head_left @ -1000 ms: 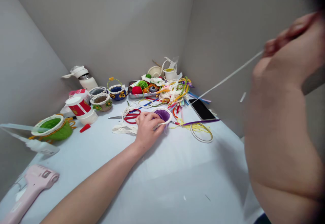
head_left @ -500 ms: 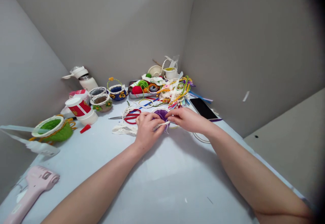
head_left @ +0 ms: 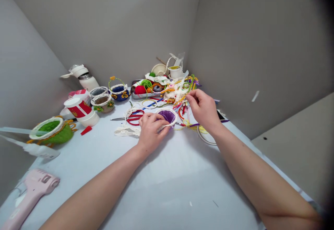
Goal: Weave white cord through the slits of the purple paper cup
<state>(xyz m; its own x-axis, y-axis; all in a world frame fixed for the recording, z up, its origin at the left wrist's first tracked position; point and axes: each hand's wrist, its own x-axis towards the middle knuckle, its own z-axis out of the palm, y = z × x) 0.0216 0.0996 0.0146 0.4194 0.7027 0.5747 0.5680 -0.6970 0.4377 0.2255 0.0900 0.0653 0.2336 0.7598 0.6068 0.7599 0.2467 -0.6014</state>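
Note:
My left hand (head_left: 152,130) is closed on the near left side of a small purple basket (head_left: 168,116) with a white rim, which rests on the table. Raised to the right of it, my right hand (head_left: 205,109) has thumb and forefinger pinched together; whatever they hold is too small to make out. Just behind those fingers lies a tangled pile of lace and coloured cords (head_left: 180,90). Red-handled scissors (head_left: 135,118) and a strip of white lace (head_left: 126,131) lie left of the basket. Yellow strands (head_left: 191,125) stretch out to its right.
A pink glue gun (head_left: 39,185) lies front left, near a green basket (head_left: 56,138). Paper cups (head_left: 80,112), small decorated baskets (head_left: 119,92) and a white bottle (head_left: 87,80) stand behind. A metal tray (head_left: 146,95) holds yarn balls. A white ring (head_left: 206,138) lies by my right wrist.
My right hand has moved from the basket's rim up and to the right, over toward the cord pile. The basket's opening shows more fully. My left hand stays on it.

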